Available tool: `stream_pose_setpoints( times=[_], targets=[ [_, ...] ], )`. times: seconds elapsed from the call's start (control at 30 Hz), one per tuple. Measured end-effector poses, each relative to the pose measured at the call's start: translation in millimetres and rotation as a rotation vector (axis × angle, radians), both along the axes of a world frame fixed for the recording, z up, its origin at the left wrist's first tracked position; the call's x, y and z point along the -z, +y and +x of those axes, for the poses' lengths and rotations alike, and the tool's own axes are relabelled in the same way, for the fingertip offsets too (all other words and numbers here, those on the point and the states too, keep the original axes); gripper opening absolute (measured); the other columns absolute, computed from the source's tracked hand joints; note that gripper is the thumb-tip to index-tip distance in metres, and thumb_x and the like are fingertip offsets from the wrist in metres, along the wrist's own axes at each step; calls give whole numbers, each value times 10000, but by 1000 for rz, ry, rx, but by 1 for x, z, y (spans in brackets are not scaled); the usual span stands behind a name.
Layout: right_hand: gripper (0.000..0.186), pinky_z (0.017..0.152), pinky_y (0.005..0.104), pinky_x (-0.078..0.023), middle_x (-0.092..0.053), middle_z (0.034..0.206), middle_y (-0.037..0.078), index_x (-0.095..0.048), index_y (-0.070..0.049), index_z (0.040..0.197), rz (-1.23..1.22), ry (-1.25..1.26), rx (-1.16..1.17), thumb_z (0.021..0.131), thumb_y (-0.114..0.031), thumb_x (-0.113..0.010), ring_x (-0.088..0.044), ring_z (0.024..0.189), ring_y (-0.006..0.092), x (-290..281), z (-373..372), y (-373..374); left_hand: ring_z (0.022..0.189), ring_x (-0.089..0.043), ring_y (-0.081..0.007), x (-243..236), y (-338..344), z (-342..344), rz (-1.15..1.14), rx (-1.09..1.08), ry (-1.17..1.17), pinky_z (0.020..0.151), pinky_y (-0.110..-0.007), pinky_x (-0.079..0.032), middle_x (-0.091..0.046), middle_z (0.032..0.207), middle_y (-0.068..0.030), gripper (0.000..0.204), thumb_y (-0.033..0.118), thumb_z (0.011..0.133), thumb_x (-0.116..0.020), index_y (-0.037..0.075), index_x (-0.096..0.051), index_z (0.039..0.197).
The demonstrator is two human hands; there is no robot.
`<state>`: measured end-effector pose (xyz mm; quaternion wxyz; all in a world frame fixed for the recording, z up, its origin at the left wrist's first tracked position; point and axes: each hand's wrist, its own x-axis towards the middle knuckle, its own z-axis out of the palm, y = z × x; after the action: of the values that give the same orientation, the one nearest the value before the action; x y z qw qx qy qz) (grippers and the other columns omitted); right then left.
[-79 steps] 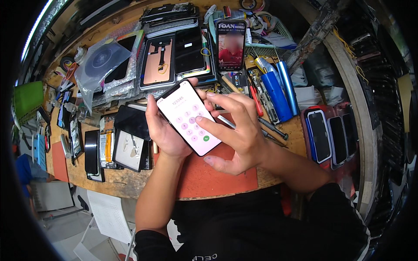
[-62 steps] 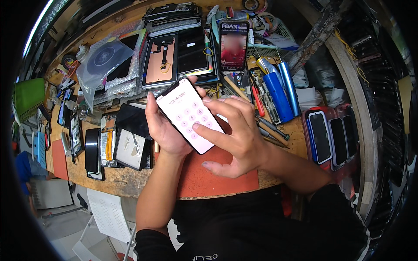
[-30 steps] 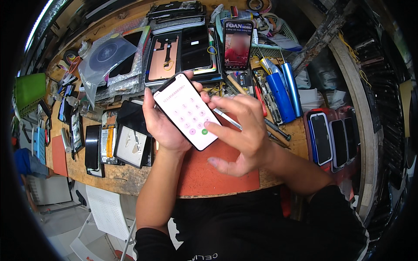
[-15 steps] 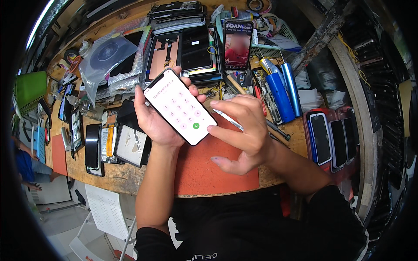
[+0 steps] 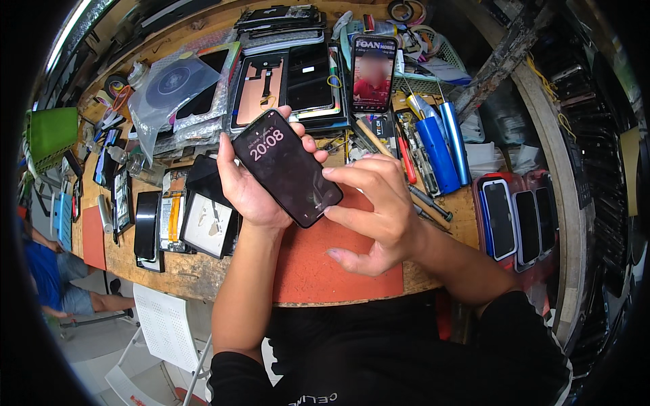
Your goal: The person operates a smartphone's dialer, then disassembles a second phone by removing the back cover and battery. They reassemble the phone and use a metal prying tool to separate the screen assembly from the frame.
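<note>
A black smartphone (image 5: pixel 292 169) lies tilted in my left hand (image 5: pixel 250 203), whose thumb and fingers curl round its edges. Its screen shows a dark lock screen with a large clock. My right hand (image 5: pixel 376 220) is open, its thumb and fingers apart, with fingertips at the phone's lower right edge. Beneath both hands is a red mat (image 5: pixel 311 277) on the wooden bench (image 5: pixel 189 279). Beyond them stands another phone (image 5: pixel 371 74) with a lit screen, near stacked tablets and screen panels (image 5: pixel 308 88).
Screwdrivers (image 5: pixel 406 155), blue cylinders (image 5: pixel 437 155) and a basket of clutter (image 5: pixel 433 68) crowd the back. Phones in a red tray (image 5: pixel 504 216) are right; phone parts (image 5: pixel 176 210) and bubble-wrapped items (image 5: pixel 196 135) left. A person in blue (image 5: pixel 51 277) is beside a white chair (image 5: pixel 162 325).
The phone's screen has gone from a bright keypad to a dark lock screen. My left hand has shifted slightly with it. The person at left has moved further into view.
</note>
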<state>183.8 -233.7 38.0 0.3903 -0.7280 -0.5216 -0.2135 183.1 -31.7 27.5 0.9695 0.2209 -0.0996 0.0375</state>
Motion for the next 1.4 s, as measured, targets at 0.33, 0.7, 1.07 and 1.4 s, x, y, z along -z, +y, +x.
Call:
stream_pose_setpoints(
  times=[0.33, 0.7, 1.07, 1.4],
  targets=[
    [651, 1016, 510, -386, -513, 1423, 206, -690, -39, 1178, -50, 37, 49, 626, -360, -813, -493, 1243, 379, -2, 2, 2, 917, -656, -304, -2, -4, -1, -12, 3, 32, 849, -483, -550, -661, 1060, -166, 846, 679, 1008, -258, -40, -479, 1395],
    [488, 1027, 527, -379, -565, 1379, 189, -729, -57, 1006, -51, 5, -59, 649, -386, -781, -494, 1222, 361, 1, -5, 3, 926, -658, -298, -1, -3, -1, -5, -4, 34, 838, -482, -579, -648, 1076, -170, 839, 683, 1005, -285, -34, -465, 1403],
    [276, 837, 436, -502, -635, 1097, 176, -605, -28, 865, 37, 50, 129, 618, -14, -728, -617, 926, 340, 6, 1, 5, 947, -634, -294, 2, -1, 1, -10, -12, -13, 875, -497, -552, -619, 1106, -162, 848, 697, 997, -282, -26, -468, 1400],
    [712, 904, 427, -511, -647, 1172, 196, -558, 23, 1278, 4, 135, 155, 666, -129, -888, -653, 1043, 344, 9, -6, 13, 944, -630, -289, 1, -2, -1, 26, -99, -22, 873, -496, -531, -622, 1099, -148, 812, 686, 977, -291, 4, -506, 1364]
  ],
)
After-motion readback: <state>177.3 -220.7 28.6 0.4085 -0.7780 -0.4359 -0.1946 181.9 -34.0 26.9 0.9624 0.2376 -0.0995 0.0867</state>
